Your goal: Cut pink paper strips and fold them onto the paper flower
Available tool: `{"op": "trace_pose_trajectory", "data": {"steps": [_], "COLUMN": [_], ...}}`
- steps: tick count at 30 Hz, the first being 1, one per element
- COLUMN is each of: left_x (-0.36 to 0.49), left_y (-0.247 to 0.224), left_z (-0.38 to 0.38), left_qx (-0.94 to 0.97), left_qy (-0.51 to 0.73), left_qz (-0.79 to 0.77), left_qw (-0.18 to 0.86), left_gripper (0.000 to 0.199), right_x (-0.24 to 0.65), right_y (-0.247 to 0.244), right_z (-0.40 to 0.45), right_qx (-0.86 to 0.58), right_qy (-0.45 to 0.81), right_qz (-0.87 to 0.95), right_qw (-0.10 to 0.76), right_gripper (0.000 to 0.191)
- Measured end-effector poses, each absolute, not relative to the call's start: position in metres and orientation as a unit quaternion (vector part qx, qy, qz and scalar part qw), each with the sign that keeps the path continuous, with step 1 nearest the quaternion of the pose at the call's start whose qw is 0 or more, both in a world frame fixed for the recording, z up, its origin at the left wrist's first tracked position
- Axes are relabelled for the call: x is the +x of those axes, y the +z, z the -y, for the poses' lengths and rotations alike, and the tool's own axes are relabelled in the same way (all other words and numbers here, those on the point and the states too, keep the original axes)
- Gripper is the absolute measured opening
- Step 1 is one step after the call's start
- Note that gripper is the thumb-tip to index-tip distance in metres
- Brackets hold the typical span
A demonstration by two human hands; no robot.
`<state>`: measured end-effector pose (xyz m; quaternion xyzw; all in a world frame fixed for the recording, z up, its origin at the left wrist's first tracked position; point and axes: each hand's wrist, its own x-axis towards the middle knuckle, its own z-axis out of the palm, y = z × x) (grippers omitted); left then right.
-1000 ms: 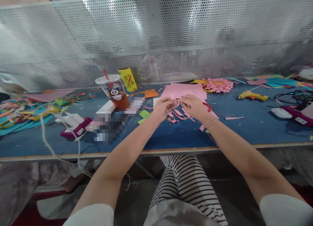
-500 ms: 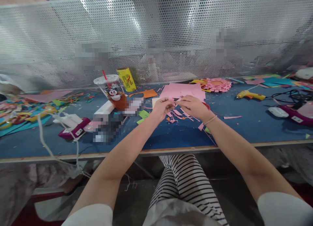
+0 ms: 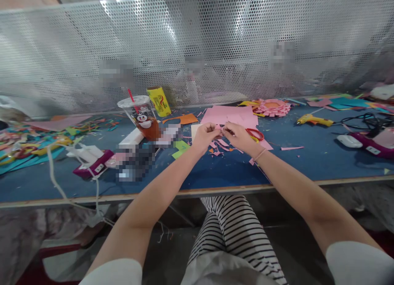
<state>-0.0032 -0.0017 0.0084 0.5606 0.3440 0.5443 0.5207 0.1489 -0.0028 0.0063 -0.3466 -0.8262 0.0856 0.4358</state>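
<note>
My left hand (image 3: 203,137) is closed in a pinch on a small piece of pink paper (image 3: 218,127), just above the blue table. Meeting it from the other side, my right hand (image 3: 236,136) has its fingers curled at the same paper, whose exact shape is mostly hidden by the fingertips. Cut pink paper scraps (image 3: 222,143) lie beneath both hands. Beside my right hand show the red and yellow handles of scissors (image 3: 256,134); the blades are hidden. A pink paper sheet (image 3: 232,113) lies behind the hands.
A drink cup (image 3: 147,121) with a straw and a yellow box (image 3: 159,101) stand back left. Nearer are a purple power strip (image 3: 97,165) and green paper (image 3: 180,148). Rightward lie a pink fringed paper ring (image 3: 272,107) and a yellow glue gun (image 3: 314,120). A perforated metal screen (image 3: 215,38) rises behind.
My right hand has turned and its fingers have curled in more, drawing slightly left and down. More of the scissors' handles shows now. My left hand stays almost in place.
</note>
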Motion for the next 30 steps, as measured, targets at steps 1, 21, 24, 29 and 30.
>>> {"op": "trace_pose_trajectory", "data": {"steps": [1, 21, 24, 29, 30], "left_x": [-0.004, -0.004, -0.006, -0.006, -0.006], "left_y": [0.008, 0.016, 0.019, 0.021, 0.021], "left_z": [0.001, 0.004, 0.005, 0.007, 0.008], "left_qx": [0.567, 0.487, 0.486, 0.48, 0.478], "left_qy": [0.543, 0.553, 0.555, 0.555, 0.555], "left_qz": [-0.344, -0.311, -0.298, -0.302, -0.304], "left_qw": [0.515, 0.6, 0.606, 0.609, 0.609], "left_gripper": [0.02, 0.02, 0.017, 0.014, 0.014], "right_x": [0.149, 0.153, 0.158, 0.163, 0.163], "right_y": [0.006, 0.012, 0.014, 0.016, 0.016], "right_z": [0.003, 0.006, 0.006, 0.007, 0.007], "right_qx": [-0.344, -0.294, -0.28, -0.256, -0.252], "right_qy": [0.084, 0.034, 0.005, -0.037, -0.044], "right_qz": [0.828, 0.817, 0.823, 0.831, 0.832], "right_qw": [0.434, 0.494, 0.493, 0.492, 0.493], "right_gripper": [0.015, 0.01, 0.014, 0.018, 0.018]}}
